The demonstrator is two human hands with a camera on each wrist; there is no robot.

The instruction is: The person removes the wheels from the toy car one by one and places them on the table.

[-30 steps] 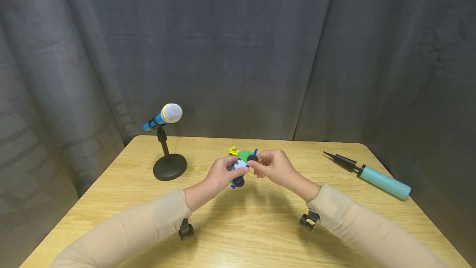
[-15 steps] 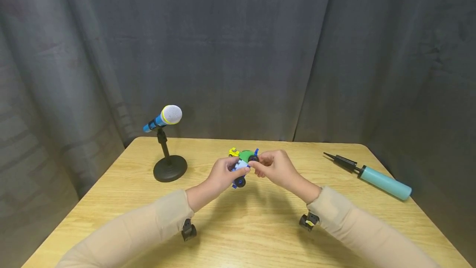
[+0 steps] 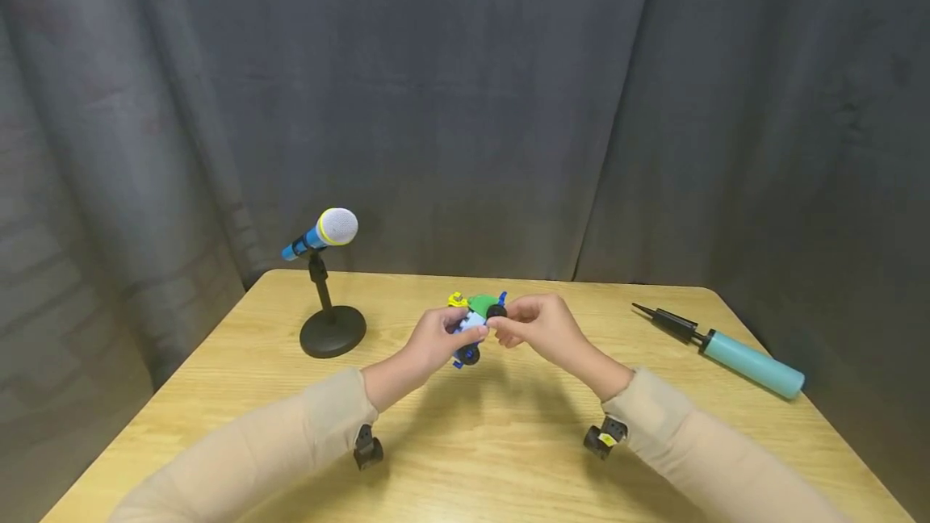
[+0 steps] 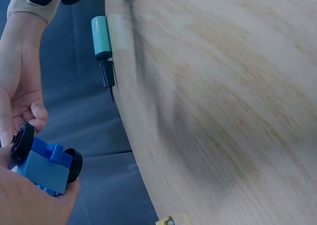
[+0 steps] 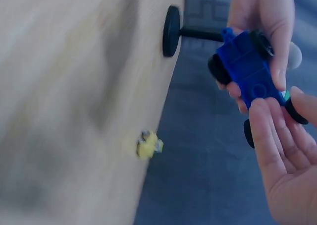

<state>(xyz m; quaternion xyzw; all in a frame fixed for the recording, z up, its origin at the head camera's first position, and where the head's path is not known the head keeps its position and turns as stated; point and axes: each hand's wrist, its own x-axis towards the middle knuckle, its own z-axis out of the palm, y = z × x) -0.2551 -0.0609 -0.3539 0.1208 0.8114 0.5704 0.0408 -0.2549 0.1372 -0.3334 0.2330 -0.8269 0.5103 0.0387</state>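
Observation:
A small toy car [image 3: 474, 320] with a blue base, black wheels, a light blue block and a green part is held above the table between both hands. My left hand [image 3: 433, 339] grips its near end, thumb on the light blue side. At the far end my right hand [image 3: 546, 328] pinches the car beside a black wheel [image 3: 496, 311]. In the right wrist view the car's blue underside [image 5: 245, 66] faces the camera, with right fingers [image 5: 270, 131] against it. The left wrist view shows the near wheels [image 4: 74, 165] and a blue end.
A small yellow toy [image 5: 147, 145] sits on the wooden table [image 3: 465, 450] behind the car. To the left stands a blue toy microphone [image 3: 320, 234] on a black round-based stand [image 3: 333, 332]. A teal hand pump [image 3: 751, 363] lies at the right. Grey curtains [image 3: 450, 119] surround the table.
Both hands keep their hold on the toy car, almost in place. The whole head view has shifted slightly, with the scene a little lower.

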